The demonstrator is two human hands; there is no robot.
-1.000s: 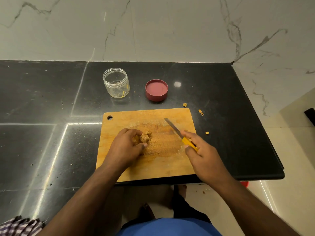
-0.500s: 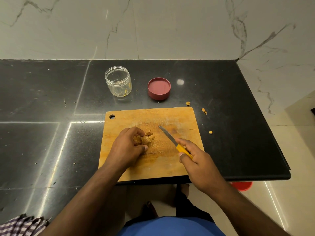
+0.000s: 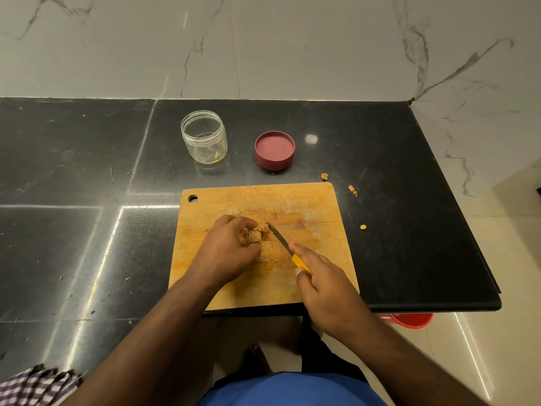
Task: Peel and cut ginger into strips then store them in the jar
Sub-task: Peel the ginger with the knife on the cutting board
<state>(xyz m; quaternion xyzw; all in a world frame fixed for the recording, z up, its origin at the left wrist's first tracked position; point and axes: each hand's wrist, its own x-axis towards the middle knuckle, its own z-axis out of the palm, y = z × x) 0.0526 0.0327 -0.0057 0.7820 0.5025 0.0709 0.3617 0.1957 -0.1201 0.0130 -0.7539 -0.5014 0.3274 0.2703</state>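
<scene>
A knobbly brown piece of ginger point(image 3: 251, 236) lies on the wooden cutting board point(image 3: 316, 206), pinned under the fingers of my left hand point(image 3: 228, 253). My right hand point(image 3: 325, 288) grips a knife point(image 3: 281, 241) by its yellow handle, and the blade tip rests against the right side of the ginger. Behind the board stands a clear open jar point(image 3: 204, 136) with a few yellow slivers inside. Its red lid point(image 3: 274, 150) lies upside down to the right of the jar.
Small ginger scraps point(image 3: 352, 190) lie on the black counter point(image 3: 87, 159) to the right of the board. The counter ends just right of the board and at its near edge. A red bucket point(image 3: 412, 320) shows below the counter. Checked cloth point(image 3: 38, 385) sits bottom left.
The knife has swung left across the board until its tip meets the ginger. My left hand has stayed on the ginger.
</scene>
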